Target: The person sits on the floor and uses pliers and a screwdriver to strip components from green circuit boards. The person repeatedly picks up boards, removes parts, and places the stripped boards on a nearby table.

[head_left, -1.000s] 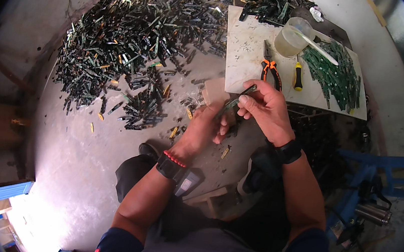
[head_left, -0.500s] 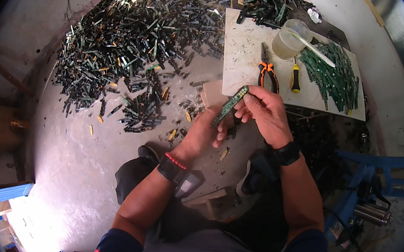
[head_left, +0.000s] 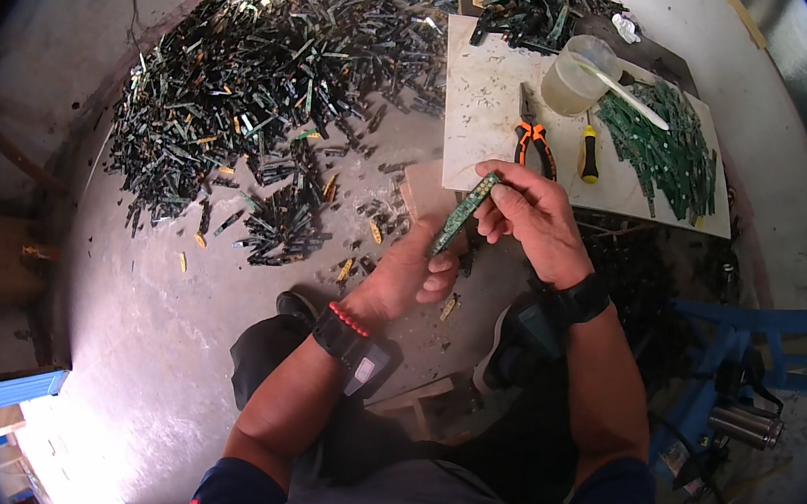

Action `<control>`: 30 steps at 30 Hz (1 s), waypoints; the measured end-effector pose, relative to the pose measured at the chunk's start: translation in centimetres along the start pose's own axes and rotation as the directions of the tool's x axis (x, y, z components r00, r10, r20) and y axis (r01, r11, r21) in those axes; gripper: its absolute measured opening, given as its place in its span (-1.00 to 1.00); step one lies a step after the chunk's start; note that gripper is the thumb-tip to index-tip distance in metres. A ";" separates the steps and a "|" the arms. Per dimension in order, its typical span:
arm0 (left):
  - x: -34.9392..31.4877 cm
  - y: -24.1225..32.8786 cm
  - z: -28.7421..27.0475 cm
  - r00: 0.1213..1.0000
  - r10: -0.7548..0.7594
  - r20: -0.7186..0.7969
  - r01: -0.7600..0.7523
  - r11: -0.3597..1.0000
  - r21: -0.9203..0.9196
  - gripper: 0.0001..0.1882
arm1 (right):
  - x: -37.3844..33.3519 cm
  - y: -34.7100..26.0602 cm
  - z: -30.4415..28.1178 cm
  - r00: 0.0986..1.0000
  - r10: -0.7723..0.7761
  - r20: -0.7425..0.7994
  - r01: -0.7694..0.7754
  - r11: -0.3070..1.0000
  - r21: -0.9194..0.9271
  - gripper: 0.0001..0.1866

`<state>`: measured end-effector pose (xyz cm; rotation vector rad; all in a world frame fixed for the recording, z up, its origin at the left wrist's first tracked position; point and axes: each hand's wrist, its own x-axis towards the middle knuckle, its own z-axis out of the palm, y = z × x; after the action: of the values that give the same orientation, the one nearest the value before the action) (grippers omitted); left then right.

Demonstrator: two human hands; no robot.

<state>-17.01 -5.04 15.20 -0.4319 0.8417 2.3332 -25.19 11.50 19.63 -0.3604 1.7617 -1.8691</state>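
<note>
Concrete floor fills most of the view, bent by the fisheye. Big heap of dark green circuit-board strips spread across the upper left, thinning out toward the person's knees. White slab lies on the floor at upper right, serving as a work surface. On it: smaller pile of green strips at the right end, a cloudy plastic cup with a white stick leaning out of it, orange-handled pliers, and a yellow-and-black screwdriver just beside the pliers. Blue metal frame at the right edge, partly cut off; a grey cylinder below it is hard to make out. Blue box at lower left, cropped by the rim.

Both hands are raised together over the floor, just below the slab. Left hand pinches the lower end of a single green circuit strip; right hand grips its upper end between thumb and fingers. The strip is tilted, top end toward the slab. Labels on the strip are too small to tell. Red band and dark watch on the left wrist, black watch on the right.
</note>
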 end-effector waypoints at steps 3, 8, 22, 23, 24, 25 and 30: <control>-0.2 0.1 0.6 0.999 -0.017 -0.030 0.018 0.999 0.039 -0.41 | 0.0 -0.2 0.0 0.999 0.020 0.035 -0.019 0.999 -0.027 -0.76; -1.0 0.1 0.4 0.988 -0.020 0.155 0.022 1.000 -0.010 -0.41 | 0.1 1.3 0.4 0.996 0.040 0.079 -0.061 0.958 0.281 -0.77; -2.5 -1.1 -0.2 0.964 -0.024 0.266 0.079 0.976 -0.201 -0.74 | -1.3 3.2 3.1 0.991 0.110 0.071 -0.129 0.758 0.639 -0.83; -2.4 -1.1 -0.5 0.966 -0.039 0.257 0.086 0.981 -0.175 -0.74 | -1.3 3.8 3.0 0.992 0.112 0.061 -0.125 0.767 0.629 -0.84; -2.4 -1.1 -0.6 0.967 -0.054 0.248 0.094 0.984 -0.149 -0.75 | -1.2 4.2 2.9 0.992 0.114 0.051 -0.121 0.776 0.619 -0.84; -2.3 -0.8 -0.2 0.978 -0.051 0.202 0.087 0.982 -0.169 -0.73 | -1.1 3.9 2.4 0.995 0.090 0.042 -0.099 0.870 0.482 -0.84; -0.9 -1.0 -1.0 0.990 -0.083 0.113 0.096 0.989 -0.109 -0.45 | -0.5 2.1 1.1 0.998 0.030 0.059 -0.032 0.998 0.049 -0.80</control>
<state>-15.52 -5.51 14.39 -0.3795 0.6273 2.3061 -23.78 10.88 17.78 -0.3625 1.6703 -1.8589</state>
